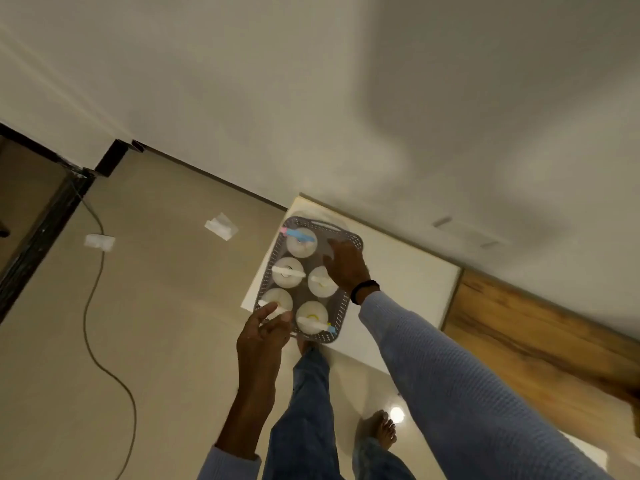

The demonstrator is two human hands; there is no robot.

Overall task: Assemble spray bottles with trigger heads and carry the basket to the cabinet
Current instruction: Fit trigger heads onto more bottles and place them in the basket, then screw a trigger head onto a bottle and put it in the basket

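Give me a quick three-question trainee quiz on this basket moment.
1. How many spray bottles stand in the grey basket?
2. True or false: the basket sits on the floor.
3. Which hand wears the black wristband? A) left B) right

Key
1. Five, each with a trigger head on.
2. False: it rests on the white cabinet top.
3. B. The right hand is at the basket's far side; the left hand is at its near corner.
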